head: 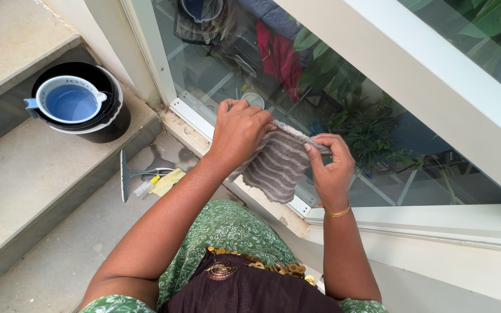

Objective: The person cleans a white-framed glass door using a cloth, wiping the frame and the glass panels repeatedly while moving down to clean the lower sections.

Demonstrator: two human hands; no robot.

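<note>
Before the window, grey striped cloth (278, 165), both hands' fingers (319, 152) pinching its top edge

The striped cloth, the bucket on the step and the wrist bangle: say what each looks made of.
The striped cloth, held by the left hand and right hand, looks like soft microfibre or terry: fuzzy grey ribs, limp drape. The bucket looks like glossy black plastic. The bangle looks like polished gold-coloured metal; actual metal unclear.
</note>
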